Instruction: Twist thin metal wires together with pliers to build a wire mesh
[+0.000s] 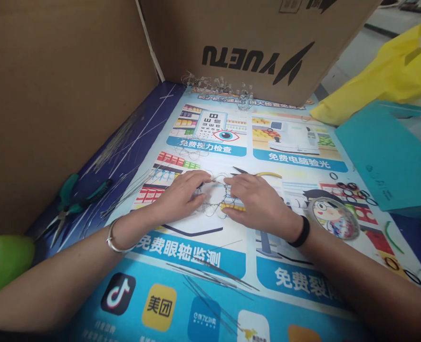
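A ring of thin twisted wire with small loops (226, 191) is held between my two hands over the printed sheet. My left hand (181, 195), with a silver bangle at the wrist, is closed on the ring's left side, the fingertips at its upper edge. Closed on the right side of the ring is my right hand (258, 202), a black band on its wrist. A yellow-handled tool (269, 175) with a dark pointed tip lies just beyond the right hand, partly hidden by it. Several wire loops (192, 148) rest on the sheet farther back.
Teal-handled pliers (68, 206) and bundles of straight wires (116, 142) lie at the left. More wires (210, 275) lie in front. Cardboard (232, 28) stands behind, beaded wire pieces (221, 86) at its foot. Black rings (351, 189) and a tape roll (333, 217) are right.
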The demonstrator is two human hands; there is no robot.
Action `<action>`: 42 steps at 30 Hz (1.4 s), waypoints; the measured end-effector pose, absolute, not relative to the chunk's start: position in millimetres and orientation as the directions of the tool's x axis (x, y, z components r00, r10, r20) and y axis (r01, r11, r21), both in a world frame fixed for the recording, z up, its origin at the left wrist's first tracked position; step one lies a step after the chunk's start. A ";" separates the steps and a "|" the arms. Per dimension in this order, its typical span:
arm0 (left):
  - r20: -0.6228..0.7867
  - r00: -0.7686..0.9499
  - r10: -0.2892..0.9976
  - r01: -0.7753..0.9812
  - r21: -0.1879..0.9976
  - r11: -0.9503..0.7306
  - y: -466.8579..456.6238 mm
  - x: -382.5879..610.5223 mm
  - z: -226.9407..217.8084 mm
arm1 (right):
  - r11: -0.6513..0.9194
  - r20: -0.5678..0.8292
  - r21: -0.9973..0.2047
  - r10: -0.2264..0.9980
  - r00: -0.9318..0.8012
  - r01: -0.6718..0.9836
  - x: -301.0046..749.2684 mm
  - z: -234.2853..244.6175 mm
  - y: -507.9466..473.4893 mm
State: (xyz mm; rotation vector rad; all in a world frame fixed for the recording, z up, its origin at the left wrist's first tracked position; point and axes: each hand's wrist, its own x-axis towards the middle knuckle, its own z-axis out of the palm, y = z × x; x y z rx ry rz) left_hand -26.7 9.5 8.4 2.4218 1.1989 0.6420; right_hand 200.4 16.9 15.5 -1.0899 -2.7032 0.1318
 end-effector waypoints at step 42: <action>0.142 0.600 0.787 0.617 0.545 -0.568 10.9 -33.7 15.5 | 0.727 0.180 -0.146 0.687 -0.704 0.671 201.9 10.9 18.9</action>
